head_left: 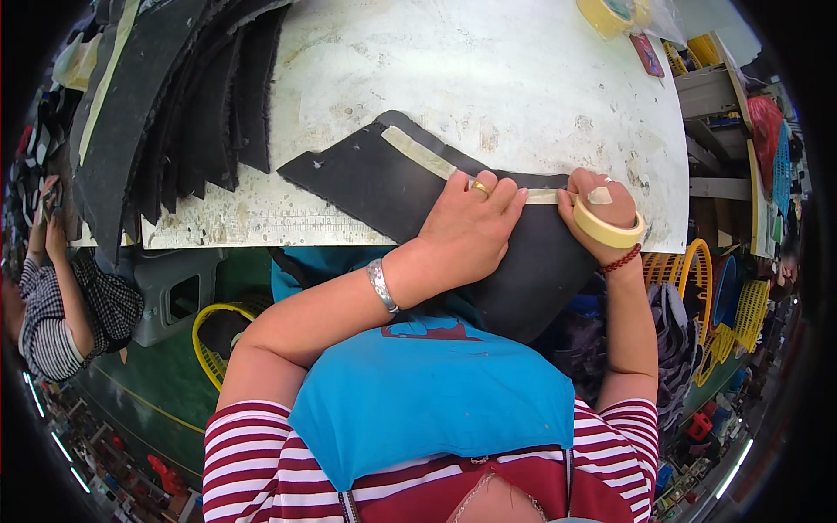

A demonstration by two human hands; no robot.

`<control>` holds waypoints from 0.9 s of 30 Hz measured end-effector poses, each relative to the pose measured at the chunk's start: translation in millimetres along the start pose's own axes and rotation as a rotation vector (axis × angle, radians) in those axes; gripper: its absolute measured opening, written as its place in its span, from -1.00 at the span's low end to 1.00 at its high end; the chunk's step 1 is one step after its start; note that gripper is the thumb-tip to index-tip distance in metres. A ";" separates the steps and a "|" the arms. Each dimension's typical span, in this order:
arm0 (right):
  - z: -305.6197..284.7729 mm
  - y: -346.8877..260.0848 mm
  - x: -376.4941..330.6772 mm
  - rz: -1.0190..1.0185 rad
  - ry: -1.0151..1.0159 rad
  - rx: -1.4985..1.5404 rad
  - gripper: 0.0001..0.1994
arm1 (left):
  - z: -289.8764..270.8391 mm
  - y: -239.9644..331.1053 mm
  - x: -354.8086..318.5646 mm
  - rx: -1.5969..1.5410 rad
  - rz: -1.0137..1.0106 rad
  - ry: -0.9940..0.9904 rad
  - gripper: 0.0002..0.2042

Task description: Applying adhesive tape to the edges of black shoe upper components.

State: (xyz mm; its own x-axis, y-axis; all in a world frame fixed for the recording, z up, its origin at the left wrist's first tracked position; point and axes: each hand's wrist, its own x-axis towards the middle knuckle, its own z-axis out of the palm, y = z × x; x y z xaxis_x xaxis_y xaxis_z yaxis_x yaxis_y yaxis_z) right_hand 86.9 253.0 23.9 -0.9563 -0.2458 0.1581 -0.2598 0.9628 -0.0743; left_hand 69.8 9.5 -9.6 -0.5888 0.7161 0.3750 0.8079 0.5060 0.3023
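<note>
A black sheet piece [357, 170] with a curved upper edge lies across the table's near edge, its lower part hanging over. Along that edge runs a pale masking tape strip [417, 150]. My left hand [466, 225], wearing a ring and a silver bangle, presses its curled fingers on the strip and the piece. Farther right, my right hand [603, 205] is closed, pinching the strip's right end at the piece's edge. A masking tape roll [610, 234] sits round my right hand. A small bit of tape [600, 196] is stuck on the back of that hand.
Stacked black pieces [187, 113] overhang the white table [471, 61] at left. More tape rolls [604, 16] and a red object [647, 55] lie at the far right. Yellow baskets [697, 270] stand right of my arm. Another person [65, 296] is at the left.
</note>
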 end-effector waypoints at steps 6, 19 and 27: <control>15.2 -9.6 -6.6 -0.023 0.110 -0.076 -0.85 | -3.3 -4.7 35.1 -0.165 -0.064 0.091 -0.71; 18.9 -50.5 -30.1 0.373 0.239 0.391 -0.88 | 12.0 1.3 58.8 -0.504 -0.329 -0.229 -0.73; -7.4 -45.3 -32.3 -0.022 0.237 0.274 -0.90 | 3.1 -16.7 53.0 -0.895 -0.187 -0.318 -0.68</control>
State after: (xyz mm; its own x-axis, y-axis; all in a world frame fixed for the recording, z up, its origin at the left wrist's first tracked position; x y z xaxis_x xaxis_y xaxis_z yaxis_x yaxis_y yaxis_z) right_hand 130.6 218.1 29.4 -0.9007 -0.2028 0.3843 -0.3374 0.8836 -0.3245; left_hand 25.1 40.5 2.5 -0.5649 0.8243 0.0377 0.3048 0.1660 0.9378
